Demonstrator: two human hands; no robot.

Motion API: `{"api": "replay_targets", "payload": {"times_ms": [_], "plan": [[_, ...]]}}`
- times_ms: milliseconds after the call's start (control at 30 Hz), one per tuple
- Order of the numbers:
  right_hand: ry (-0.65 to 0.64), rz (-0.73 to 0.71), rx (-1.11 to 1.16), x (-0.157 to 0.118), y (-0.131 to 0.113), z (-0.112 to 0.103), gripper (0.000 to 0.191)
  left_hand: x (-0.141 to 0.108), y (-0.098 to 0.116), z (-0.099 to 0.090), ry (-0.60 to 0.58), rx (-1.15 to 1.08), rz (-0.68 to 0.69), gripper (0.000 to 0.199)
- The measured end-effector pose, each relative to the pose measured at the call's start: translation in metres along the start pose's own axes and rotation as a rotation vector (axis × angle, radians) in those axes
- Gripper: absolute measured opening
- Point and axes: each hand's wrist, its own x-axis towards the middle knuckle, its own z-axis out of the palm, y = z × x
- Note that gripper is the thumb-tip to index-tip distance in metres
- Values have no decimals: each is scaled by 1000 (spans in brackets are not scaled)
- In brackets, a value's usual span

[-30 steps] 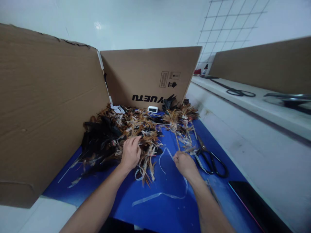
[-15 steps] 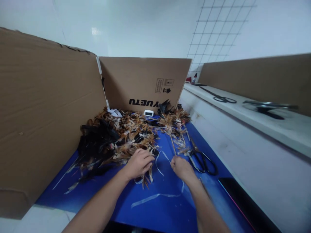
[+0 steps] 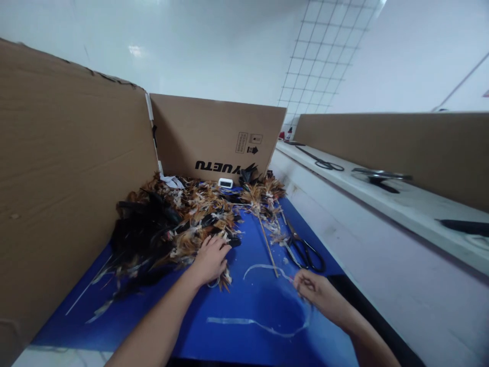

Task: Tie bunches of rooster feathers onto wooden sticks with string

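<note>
My left hand (image 3: 211,257) rests on the near edge of a pile of brown and black feathers (image 3: 191,229), its fingers spread a little. Whether it grips any feathers is hard to tell. To the right, my right hand (image 3: 311,288) is closed in a pinch on a thin clear plastic strip (image 3: 263,330), which loops over the blue surface. A thin stick (image 3: 267,244) with brown feathers at its far end lies between the hands. Black-handled scissors (image 3: 305,250) lie just beyond my right hand.
Tall cardboard panels (image 3: 214,132) stand at the left and back. A small white device (image 3: 225,183) sits by the back panel. Along the right, a white ledge (image 3: 344,186) holds scissors and other tools. A dark flat object (image 3: 374,318) lies along the right edge.
My right hand has moved right and toward me, away from the stick, pulling the plastic strip along. My left hand has shifted slightly on the feathers. The camera view has turned a little right.
</note>
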Motion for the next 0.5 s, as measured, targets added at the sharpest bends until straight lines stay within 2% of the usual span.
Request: {"api": "replay_targets", "payload": {"times_ms": [100,200,300,367,500], "plan": [[157,-8,-255,8,13,-11,12,0,-1,0,25,14,-36,37],[291,-26,-467,35,5,-13,19,1,0,1,42,22,-36,35],[238,70,-611,73,-12,0,20,2,1,3,52,21,-11,33],[246,134,-635,98,-18,11,22,2,0,4,57,18,7,30],[271,209,-627,129,-16,27,14,3,-1,5,97,6,29,26]]}}
